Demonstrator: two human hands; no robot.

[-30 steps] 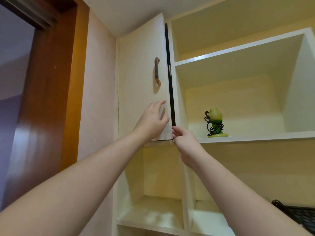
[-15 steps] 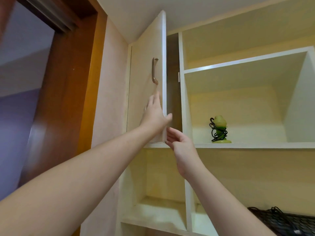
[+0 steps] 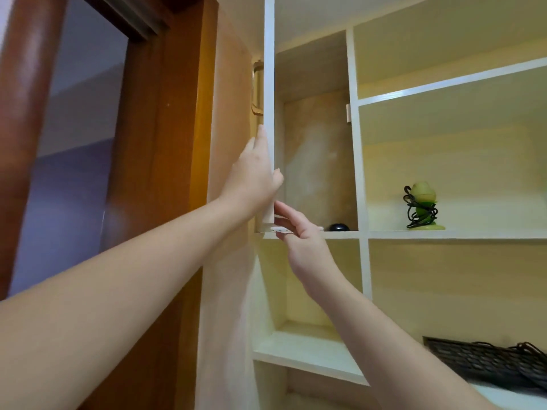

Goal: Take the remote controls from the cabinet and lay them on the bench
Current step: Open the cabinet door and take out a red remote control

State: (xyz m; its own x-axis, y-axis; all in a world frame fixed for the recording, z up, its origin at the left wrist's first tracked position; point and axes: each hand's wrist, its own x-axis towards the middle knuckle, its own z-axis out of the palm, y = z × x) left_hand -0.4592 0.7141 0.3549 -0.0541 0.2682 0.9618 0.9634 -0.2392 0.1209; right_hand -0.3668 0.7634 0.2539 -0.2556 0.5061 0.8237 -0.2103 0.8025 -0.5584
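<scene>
The upper cabinet's white door [image 3: 269, 84] stands swung out, edge-on to me. My left hand [image 3: 254, 184] grips its lower edge, fingers outside and thumb inside. On the floor of the open compartment [image 3: 318, 161] lies a flat white remote [image 3: 279, 229], mostly hidden under my right hand [image 3: 299, 235]. That hand reaches in with its fingers stretched over the remote's near end; I see no closed grip. A small dark rounded object [image 3: 339, 227] sits further right in the same compartment. The bench is out of view.
A green figurine wrapped in black cord [image 3: 421, 207] stands on the open shelf to the right. A black mesh basket [image 3: 485, 362] lies at lower right. A brown wooden door frame [image 3: 177, 143] borders the cabinet's left side. Open cubbies sit below.
The cabinet door has swung from nearly closed to fully open with my left hand on it, showing the compartment inside. My right hand has moved from the door's bottom corner onto the shelf.
</scene>
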